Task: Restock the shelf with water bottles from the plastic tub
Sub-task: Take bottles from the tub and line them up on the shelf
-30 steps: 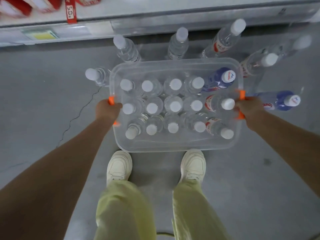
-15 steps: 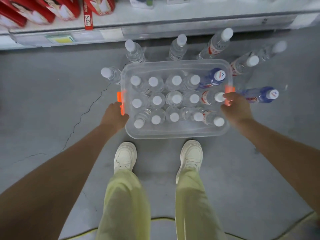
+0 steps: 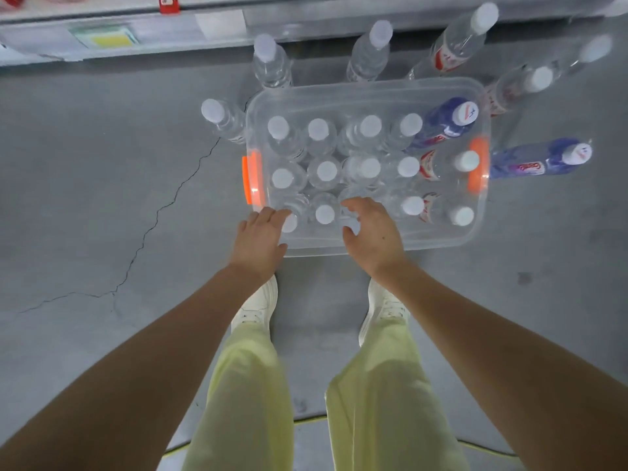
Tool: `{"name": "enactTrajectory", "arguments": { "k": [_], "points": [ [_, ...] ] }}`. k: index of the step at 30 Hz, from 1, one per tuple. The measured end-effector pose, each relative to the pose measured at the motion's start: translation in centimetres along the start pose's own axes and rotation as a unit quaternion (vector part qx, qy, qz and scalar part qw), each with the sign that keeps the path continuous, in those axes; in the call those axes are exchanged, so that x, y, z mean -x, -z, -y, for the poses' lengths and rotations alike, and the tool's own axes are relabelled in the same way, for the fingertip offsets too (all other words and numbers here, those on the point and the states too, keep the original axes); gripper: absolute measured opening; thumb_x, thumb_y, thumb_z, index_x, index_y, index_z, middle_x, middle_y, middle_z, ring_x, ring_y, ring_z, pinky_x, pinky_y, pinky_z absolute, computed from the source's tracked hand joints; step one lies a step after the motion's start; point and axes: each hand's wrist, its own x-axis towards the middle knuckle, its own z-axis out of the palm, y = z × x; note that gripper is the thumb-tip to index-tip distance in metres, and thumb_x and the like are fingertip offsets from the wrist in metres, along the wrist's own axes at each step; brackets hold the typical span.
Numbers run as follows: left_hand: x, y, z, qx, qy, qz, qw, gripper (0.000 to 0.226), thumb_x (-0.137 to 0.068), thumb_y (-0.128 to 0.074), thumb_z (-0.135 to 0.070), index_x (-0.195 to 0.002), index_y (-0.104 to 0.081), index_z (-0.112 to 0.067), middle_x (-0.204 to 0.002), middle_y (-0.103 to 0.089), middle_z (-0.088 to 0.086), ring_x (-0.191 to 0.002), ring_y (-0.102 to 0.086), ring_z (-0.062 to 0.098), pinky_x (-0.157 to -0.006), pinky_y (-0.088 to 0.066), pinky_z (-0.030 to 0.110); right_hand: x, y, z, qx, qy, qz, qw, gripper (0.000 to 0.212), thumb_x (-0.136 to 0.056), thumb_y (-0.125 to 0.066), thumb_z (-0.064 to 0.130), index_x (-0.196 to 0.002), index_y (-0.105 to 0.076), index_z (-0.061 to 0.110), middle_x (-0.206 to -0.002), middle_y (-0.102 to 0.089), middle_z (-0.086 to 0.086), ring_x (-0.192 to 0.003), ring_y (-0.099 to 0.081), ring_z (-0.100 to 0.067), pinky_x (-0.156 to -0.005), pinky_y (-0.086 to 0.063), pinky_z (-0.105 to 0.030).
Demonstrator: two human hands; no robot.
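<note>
A clear plastic tub (image 3: 370, 91) with orange handles (image 3: 250, 180) sits on the grey floor, packed with several upright white-capped water bottles (image 3: 326, 171). My left hand (image 3: 260, 239) reaches over the tub's near left corner, its fingers spread at the cap of the front-left bottle (image 3: 290, 222). My right hand (image 3: 372, 232) hovers over the front row, fingers spread and slightly curved above a bottle it hides. Neither hand grips anything. The white shelf edge (image 3: 217, 27) runs along the top.
Several more bottles stand on the floor around the tub, such as one at its left (image 3: 221, 119), some behind it (image 3: 370, 52) and a blue-labelled one at its right (image 3: 540, 159). My white shoes (image 3: 256, 305) stand just before the tub. A crack (image 3: 149, 226) crosses the floor.
Both hands have let go of the orange handles and moved inward to the tub's front row of bottles. The tub rests on the floor.
</note>
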Motion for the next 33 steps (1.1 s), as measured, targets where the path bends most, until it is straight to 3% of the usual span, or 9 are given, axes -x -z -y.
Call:
{"name": "enactTrajectory", "arguments": {
  "k": [3,8,15,23,29,33],
  "points": [
    [-0.9,-1.3,0.5,0.05,0.015,-0.014,0.999,0.053,-0.085,-0.062,-0.01,-0.134,-0.042,-0.015,-0.123,-0.049,0.01,-0.113,-0.045,0.03,-0.095,-0.033,0.035,-0.6,-2.4,0.0,-0.015,-0.011,0.013,1.0,0.045,-0.083,-0.057,0.003,-0.126,-0.052,0.015,-0.115,-0.057,-0.008,-0.104,-0.054,-0.025,-0.09,-0.047,-0.039],
    [-2.4,-2.8,1.0,0.015,-0.004,-0.065,0.998,0.043,-0.084,-0.065,-0.016,-0.125,-0.052,-0.013,-0.116,-0.051,0.012,-0.108,-0.047,0.032,-0.087,-0.035,0.037,-1.5,-5.1,-0.2,-0.007,-0.009,-0.034,0.999,0.046,-0.082,-0.063,0.009,-0.126,-0.054,0.016,-0.114,-0.055,-0.007,-0.108,-0.051,-0.026,-0.086,-0.046,-0.036],
    [-2.9,-2.0,1.4,0.022,-0.05,-0.07,0.996,0.029,-0.082,-0.065,-0.01,-0.108,-0.06,0.002,-0.103,-0.056,0.02,-0.096,-0.054,0.038,-0.073,-0.039,0.042,-2.6,-5.7,0.3,-0.022,-0.028,-0.035,0.999,0.027,-0.086,-0.062,0.02,-0.111,-0.057,0.008,-0.099,-0.059,-0.012,-0.088,-0.055,-0.026,-0.07,-0.038,-0.03],
    [0.4,2.8,0.5,0.086,-0.018,-0.074,0.993,0.029,-0.079,-0.07,-0.019,-0.098,-0.063,0.0,-0.099,-0.059,0.017,-0.095,-0.055,0.035,-0.072,-0.041,0.041,0.3,-0.6,3.0,-0.045,-0.027,-0.014,0.999,0.027,-0.086,-0.064,0.022,-0.108,-0.055,0.008,-0.095,-0.061,-0.009,-0.083,-0.054,-0.021,-0.073,-0.045,-0.035],
    [5.2,9.8,-1.7,0.11,0.009,-0.107,0.988,0.027,-0.079,-0.071,-0.026,-0.098,-0.064,-0.007,-0.1,-0.059,0.01,-0.095,-0.054,0.031,-0.071,-0.041,0.037,3.4,6.3,7.3,-0.053,-0.019,-0.038,0.998,0.023,-0.086,-0.065,0.023,-0.104,-0.057,0.01,-0.094,-0.063,-0.007,-0.085,-0.057,-0.024,-0.069,-0.039,-0.03],
    [8.0,15.2,-2.8,0.128,0.016,-0.107,0.986,0.028,-0.081,-0.069,-0.028,-0.105,-0.064,-0.014,-0.107,-0.059,0.004,-0.103,-0.054,0.026,-0.074,-0.045,0.037,5.7,11.7,11.0,-0.053,-0.017,-0.052,0.997,0.027,-0.086,-0.065,0.025,-0.107,-0.058,0.01,-0.098,-0.064,-0.008,-0.088,-0.059,-0.024,-0.075,-0.046,-0.033]
  ]
}}
